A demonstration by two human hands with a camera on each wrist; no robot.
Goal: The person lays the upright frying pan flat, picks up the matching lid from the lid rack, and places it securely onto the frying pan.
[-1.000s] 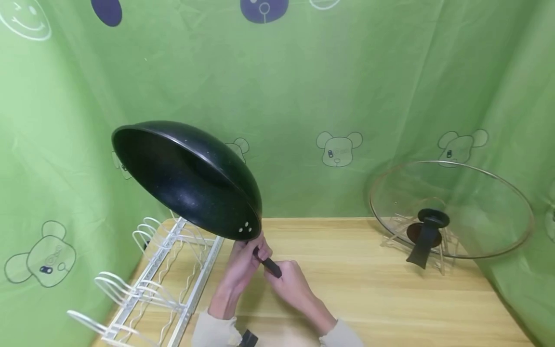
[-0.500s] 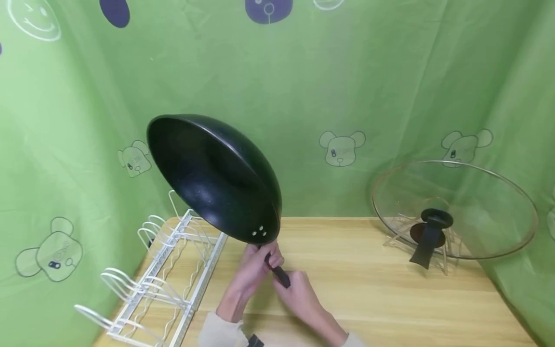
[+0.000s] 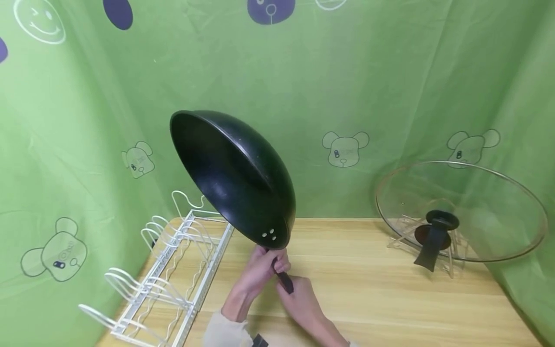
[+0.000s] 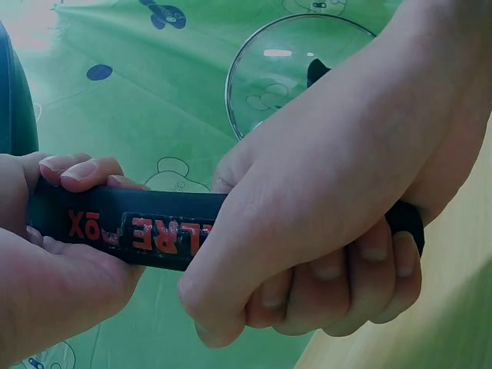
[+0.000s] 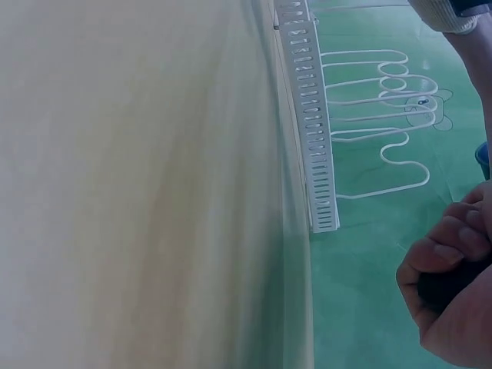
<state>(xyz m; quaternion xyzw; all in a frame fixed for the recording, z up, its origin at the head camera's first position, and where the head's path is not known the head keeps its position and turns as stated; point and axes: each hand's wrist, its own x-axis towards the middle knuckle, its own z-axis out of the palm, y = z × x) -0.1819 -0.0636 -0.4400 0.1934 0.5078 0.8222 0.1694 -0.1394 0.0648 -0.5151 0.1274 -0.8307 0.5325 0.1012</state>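
Holding a big black wok [image 3: 236, 180] up with both hands here; left hand [image 3: 262, 270] grasps the handle [image 4: 165, 201] close to the bowl, right hand [image 3: 301, 300] is wrapped round the far end; my guess is the bowl's front-heavy, so one grips near the weight while the other levers and steadies. Wok's up and ahead of the hands, tilted, hollow side facing left and downward, clear of the worktop [image 3: 347, 270]; off to the hands' left sits a white wire rack [image 3: 211, 270], loops upright, presumably to keep stuff on edge; well to their right a glass lid [image 3: 442, 219] rests on a little stand [image 3: 451, 262], knob facing the person, probably for an easy grab.
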